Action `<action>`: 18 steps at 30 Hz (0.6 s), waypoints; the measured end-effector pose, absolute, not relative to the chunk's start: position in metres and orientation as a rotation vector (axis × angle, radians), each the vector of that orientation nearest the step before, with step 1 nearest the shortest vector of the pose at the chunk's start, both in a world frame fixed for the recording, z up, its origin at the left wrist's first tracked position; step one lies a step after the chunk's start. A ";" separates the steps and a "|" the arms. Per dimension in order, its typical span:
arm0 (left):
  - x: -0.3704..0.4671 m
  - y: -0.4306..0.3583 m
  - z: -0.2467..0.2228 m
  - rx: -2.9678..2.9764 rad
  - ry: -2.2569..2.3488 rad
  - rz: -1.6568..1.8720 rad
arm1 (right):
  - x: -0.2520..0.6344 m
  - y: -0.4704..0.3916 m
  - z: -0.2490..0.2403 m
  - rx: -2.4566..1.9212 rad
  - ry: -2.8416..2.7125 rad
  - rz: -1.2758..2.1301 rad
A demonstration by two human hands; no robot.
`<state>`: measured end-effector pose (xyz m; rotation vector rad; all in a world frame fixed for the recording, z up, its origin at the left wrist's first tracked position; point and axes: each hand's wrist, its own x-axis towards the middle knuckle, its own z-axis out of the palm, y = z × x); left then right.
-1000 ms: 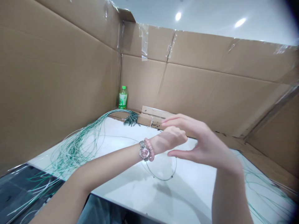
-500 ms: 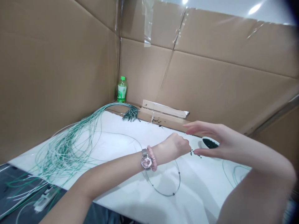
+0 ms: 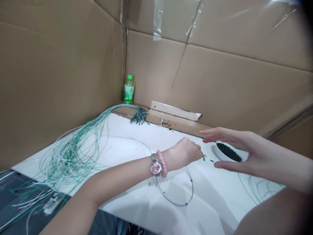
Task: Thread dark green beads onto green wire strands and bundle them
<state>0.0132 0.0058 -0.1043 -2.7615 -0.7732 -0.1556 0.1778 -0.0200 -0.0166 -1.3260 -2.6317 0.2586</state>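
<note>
My left hand (image 3: 186, 150), with a pink-faced watch and a pink beaded bracelet at the wrist, is closed in a fist over the table. A thin grey-green cord (image 3: 171, 202) with a few small black beads on it loops down from under this fist; the fingertips on it are hidden. To the right, my right hand (image 3: 234, 148) holds nothing, its thumb and fingers spread apart. Just behind that hand stands a white bowl (image 3: 218, 153) full of small black beads (image 3: 228, 151). Several loose black beads (image 3: 204, 158) lie between the two hands.
A big tangle of green and white cords (image 3: 70, 153) spreads across the table's left side, its dark knotted ends (image 3: 139, 116) at the back. More cords (image 3: 254, 187) lie at the right. A green bottle (image 3: 128, 89) stands in the corner of the cardboard walls (image 3: 220, 81).
My right hand has moved right, away from my left fist, showing more of the bowl. My left fist keeps its closed pose. The view has tilted slightly down.
</note>
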 end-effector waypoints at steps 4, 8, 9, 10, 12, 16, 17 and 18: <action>0.010 0.003 -0.101 -2.763 -0.806 -0.113 | 0.182 -0.020 -0.019 -1.367 -2.603 0.261; 0.010 0.005 -0.104 -2.763 -0.798 -0.100 | 0.183 -0.022 -0.018 -1.376 -2.606 0.255; 0.010 0.005 -0.104 -2.763 -0.795 -0.096 | 0.183 -0.022 -0.017 -1.370 -2.609 0.256; 0.010 0.006 -0.105 -2.762 -0.793 -0.091 | 0.183 -0.023 -0.016 -1.362 -2.611 0.258; 0.010 0.005 -0.104 -2.761 -0.799 -0.073 | 0.184 -0.024 -0.015 -1.347 -2.612 0.259; 0.009 0.003 -0.099 -2.760 -0.799 -0.034 | 0.188 -0.024 -0.015 -1.349 -2.591 0.242; 0.009 0.002 -0.098 -2.759 -0.799 -0.030 | 0.189 -0.024 -0.016 -1.349 -2.585 0.241; 0.010 0.002 -0.098 -2.757 -0.802 -0.027 | 0.190 -0.024 -0.016 -1.349 -2.579 0.240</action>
